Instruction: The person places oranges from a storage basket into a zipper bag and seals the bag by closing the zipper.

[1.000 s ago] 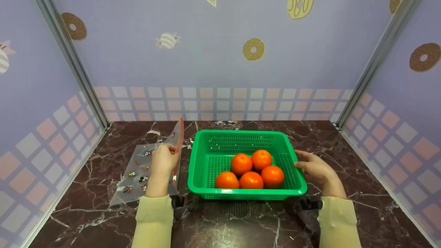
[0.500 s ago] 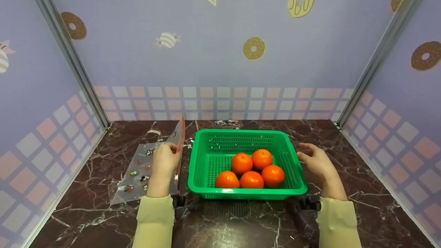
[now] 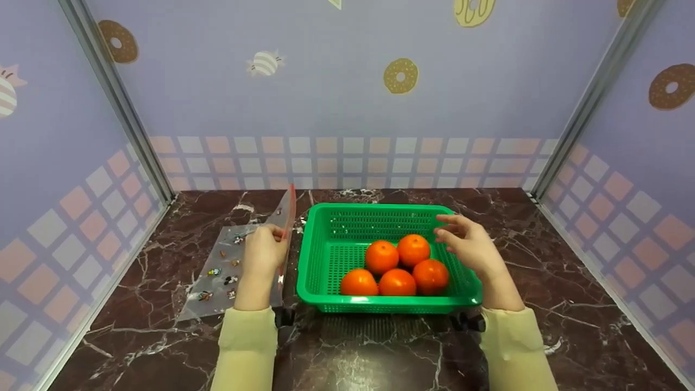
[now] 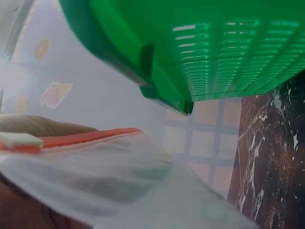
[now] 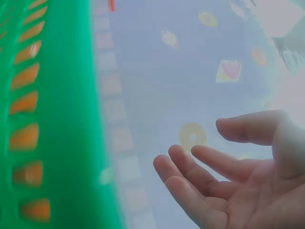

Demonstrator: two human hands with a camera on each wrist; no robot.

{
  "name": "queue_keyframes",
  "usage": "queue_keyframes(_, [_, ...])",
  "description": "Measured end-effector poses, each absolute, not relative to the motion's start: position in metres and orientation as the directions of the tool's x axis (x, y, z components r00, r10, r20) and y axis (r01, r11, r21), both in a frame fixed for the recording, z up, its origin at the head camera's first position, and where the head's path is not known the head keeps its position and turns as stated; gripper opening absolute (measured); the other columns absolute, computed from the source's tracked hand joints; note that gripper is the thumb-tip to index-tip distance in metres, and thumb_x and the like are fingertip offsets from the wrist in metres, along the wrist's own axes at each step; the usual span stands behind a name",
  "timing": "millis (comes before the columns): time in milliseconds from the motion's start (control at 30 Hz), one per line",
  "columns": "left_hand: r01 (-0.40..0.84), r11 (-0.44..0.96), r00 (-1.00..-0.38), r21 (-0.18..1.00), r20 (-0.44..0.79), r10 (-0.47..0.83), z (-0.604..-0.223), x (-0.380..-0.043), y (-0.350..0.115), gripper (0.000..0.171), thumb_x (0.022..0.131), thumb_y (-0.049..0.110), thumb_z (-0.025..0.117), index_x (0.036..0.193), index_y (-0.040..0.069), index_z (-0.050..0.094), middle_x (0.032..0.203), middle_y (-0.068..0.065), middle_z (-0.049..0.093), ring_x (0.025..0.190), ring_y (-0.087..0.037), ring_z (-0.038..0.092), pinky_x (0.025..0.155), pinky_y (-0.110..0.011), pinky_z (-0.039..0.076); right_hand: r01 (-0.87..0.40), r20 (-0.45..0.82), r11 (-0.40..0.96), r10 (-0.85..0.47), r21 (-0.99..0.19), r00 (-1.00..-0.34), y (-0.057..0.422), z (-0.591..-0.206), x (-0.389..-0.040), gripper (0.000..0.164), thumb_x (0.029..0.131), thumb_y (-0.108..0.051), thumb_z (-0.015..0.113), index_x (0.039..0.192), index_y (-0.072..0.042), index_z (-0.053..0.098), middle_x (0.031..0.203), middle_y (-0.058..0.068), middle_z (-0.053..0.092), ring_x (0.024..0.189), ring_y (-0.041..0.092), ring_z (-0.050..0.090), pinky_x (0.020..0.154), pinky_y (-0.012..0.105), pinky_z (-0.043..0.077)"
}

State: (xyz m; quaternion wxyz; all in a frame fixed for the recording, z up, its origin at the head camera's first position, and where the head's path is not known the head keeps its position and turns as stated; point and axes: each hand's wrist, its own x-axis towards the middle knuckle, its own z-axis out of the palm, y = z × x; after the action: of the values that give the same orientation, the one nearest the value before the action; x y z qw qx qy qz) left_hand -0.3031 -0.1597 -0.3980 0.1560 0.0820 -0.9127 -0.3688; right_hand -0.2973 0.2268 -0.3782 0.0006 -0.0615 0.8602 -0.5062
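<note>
L hand (image 3: 264, 252) pinches zip bag (image 3: 200, 304) by its red edge (image 3: 292, 200), prob. so that side stands up; R hand (image 3: 473, 247), fingers loosely spread, empty, over its side of basket (image 3: 391, 304) w/ oranges (image 3: 398, 283), btwn hands.

No legible text or numbers.

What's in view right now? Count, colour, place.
Table: one, dark marbled, lower head view
Basket: one, green, mid-table
Fruits: five, orange, in the basket
Bag: one, clear with printed figures, left of basket
Zip strip: one, red-orange, along the bag's raised edge
Walls: three, lilac, back and both sides
Posts: two, grey, back corners
Sleeves: two, pale yellow, front
Wrist devices: two, black, at sleeve ends
Hands: two, bare; left hand pinching the zip strip, right hand open by the basket's right side
</note>
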Motion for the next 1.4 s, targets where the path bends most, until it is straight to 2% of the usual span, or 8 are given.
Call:
queue_keyframes(233, [-0.012,0.710,-0.938,0.704,0.238,-0.252,-0.398,-0.302,-0.158,0.019,0.089,0.002,0.061,0.100,-0.005,0.075,0.096,-0.021,0.077,0.087,-0.037,0.074,0.077,-0.047,0.060,-0.100,0.038,0.404,-0.159,-0.909,-0.987,0.189,-0.374,-0.305,0.047,0.106,-0.023,0.059,0.151,-0.011,0.050,0.134,0.019,0.064,0.118,0.030,0.067,0.102,0.047,0.056])
queue_keyframes(367, [-0.015,0.714,-0.935,0.700,0.243,-0.258,-0.399,-0.301,-0.156,0.019,0.089,0.003,0.062,0.100,-0.004,0.075,0.095,-0.021,0.077,0.086,-0.036,0.074,0.077,-0.047,0.059,-0.104,0.033,0.362,-0.195,-0.926,-0.980,0.162,-0.370,-0.307,0.045,0.105,-0.021,0.060,0.149,-0.011,0.053,0.134,0.020,0.066,0.115,0.026,0.069,0.098,0.041,0.058])
queue_keyframes(600, [-0.016,0.724,-0.936,0.689,0.245,-0.254,-0.399,-0.301,-0.154,0.018,0.092,0.004,0.062,0.100,-0.003,0.075,0.095,-0.020,0.077,0.086,-0.036,0.074,0.077,-0.048,0.059,-0.055,-0.024,0.317,-0.240,-0.947,-0.970,0.117,-0.367,-0.314,0.042,0.104,-0.020,0.062,0.145,-0.013,0.057,0.132,0.015,0.067,0.110,0.024,0.071,0.104,0.051,0.054])
queue_keyframes(767, [-0.028,0.730,-0.938,0.683,0.234,-0.255,-0.397,-0.300,-0.153,0.017,0.093,0.006,0.062,0.101,-0.002,0.075,0.097,-0.019,0.078,0.087,-0.036,0.074,0.078,-0.049,0.059,-0.034,-0.053,0.292,-0.285,-0.956,-0.957,0.090,-0.365,-0.318,0.041,0.103,-0.021,0.064,0.143,-0.011,0.059,0.131,0.014,0.068,0.105,0.023,0.074,0.102,0.046,0.056])
queue_keyframes(1067, [-0.020,0.746,-0.938,0.665,0.247,-0.245,-0.396,-0.300,-0.150,0.017,0.095,0.009,0.063,0.099,-0.002,0.075,0.094,-0.019,0.077,0.084,-0.035,0.074,0.076,-0.050,0.058,0.035,-0.160,0.320,-0.371,-0.947,-0.915,0.039,-0.365,-0.324,0.043,0.105,-0.025,0.061,0.143,-0.004,0.058,0.130,0.014,0.070,0.102,0.021,0.076,0.100,0.040,0.058])
queue_keyframes(1267, [-0.020,0.769,-0.935,0.638,0.260,-0.240,-0.393,-0.297,-0.147,0.015,0.095,0.008,0.063,0.097,-0.001,0.075,0.092,-0.018,0.077,0.084,-0.038,0.073,0.076,-0.053,0.058,0.071,-0.223,0.387,-0.362,-0.919,-0.905,0.013,-0.366,-0.328,0.052,0.105,-0.033,0.062,0.144,0.000,0.056,0.130,0.018,0.069,0.099,0.024,0.077,0.095,0.036,0.060])
queue_keyframes(1400, [-0.029,0.775,-0.938,0.632,0.250,-0.239,-0.390,-0.294,-0.144,0.014,0.096,0.008,0.063,0.098,0.000,0.074,0.092,-0.019,0.077,0.084,-0.038,0.073,0.076,-0.053,0.058,0.088,-0.250,0.415,-0.356,-0.906,-0.900,0.002,-0.369,-0.331,0.060,0.104,-0.034,0.062,0.149,0.004,0.048,0.133,0.020,0.067,0.097,0.026,0.078,0.097,0.040,0.059])
